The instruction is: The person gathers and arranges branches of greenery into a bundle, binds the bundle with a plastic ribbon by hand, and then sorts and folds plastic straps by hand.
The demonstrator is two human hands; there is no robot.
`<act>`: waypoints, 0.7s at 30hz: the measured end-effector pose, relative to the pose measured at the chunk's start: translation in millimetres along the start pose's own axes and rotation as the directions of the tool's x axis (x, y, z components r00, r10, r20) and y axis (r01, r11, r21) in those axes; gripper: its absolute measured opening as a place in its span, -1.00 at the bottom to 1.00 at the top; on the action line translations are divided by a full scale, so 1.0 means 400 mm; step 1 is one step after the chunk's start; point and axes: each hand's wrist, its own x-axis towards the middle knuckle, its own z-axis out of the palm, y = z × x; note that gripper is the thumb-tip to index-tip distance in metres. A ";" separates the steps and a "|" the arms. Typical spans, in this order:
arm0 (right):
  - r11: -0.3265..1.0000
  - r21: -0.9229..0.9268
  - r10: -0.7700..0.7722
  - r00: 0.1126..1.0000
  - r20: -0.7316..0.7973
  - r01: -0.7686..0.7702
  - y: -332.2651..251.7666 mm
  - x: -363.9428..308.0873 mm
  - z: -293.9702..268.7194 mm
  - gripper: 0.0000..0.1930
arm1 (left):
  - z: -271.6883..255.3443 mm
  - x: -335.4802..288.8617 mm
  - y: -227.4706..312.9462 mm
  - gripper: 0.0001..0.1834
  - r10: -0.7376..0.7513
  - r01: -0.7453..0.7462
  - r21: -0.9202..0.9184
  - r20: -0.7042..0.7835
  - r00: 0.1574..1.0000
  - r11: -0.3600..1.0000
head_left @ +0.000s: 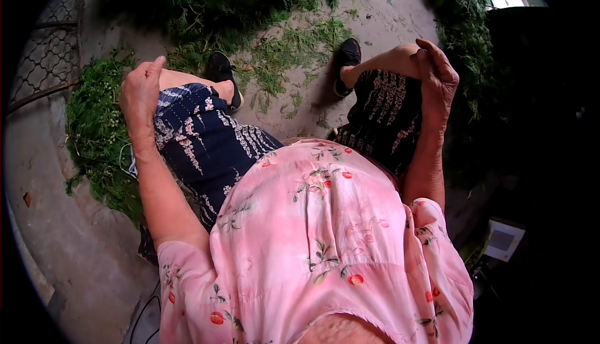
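My left hand (141,91) is held beside my left knee, empty as far as I can see, with the thumb stretched out and some fingers hidden behind the hand. Beside my right knee, my right hand (440,75) is raised with its fingers loosely bent and apart, and nothing shows in it. Dark patterned trousers (194,133) cover my thighs between the two forearms. A large heap of feathery green cut plants (231,0) lies on the floor in front of my feet. Greenery (100,125) is also piled next to my left hand.
More green plants (462,25) are heaped at the far right. Loose sprigs (272,69) lie scattered between my black shoes (222,72). Wire mesh (53,50) stands at the far left. A white-edged panel (504,239) is low on the right. A dark cable (139,316) runs at the lower left.
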 end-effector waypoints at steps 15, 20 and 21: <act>0.990 0.137 0.013 0.998 0.066 -0.022 -0.016 0.020 0.048 -0.82 | 0.016 -0.002 -0.020 -0.52 0.023 -0.025 -0.042 -0.052 0.998 0.999; 0.995 0.011 0.092 0.984 0.152 -0.095 0.052 -0.018 0.069 -0.81 | 0.013 -0.002 -0.016 -0.53 0.005 -0.005 -0.031 -0.001 1.000 1.000; 0.995 0.014 0.095 0.983 0.160 -0.098 0.055 -0.015 0.072 -0.81 | 0.011 0.002 -0.012 -0.53 -0.003 0.003 -0.026 -0.001 1.000 1.000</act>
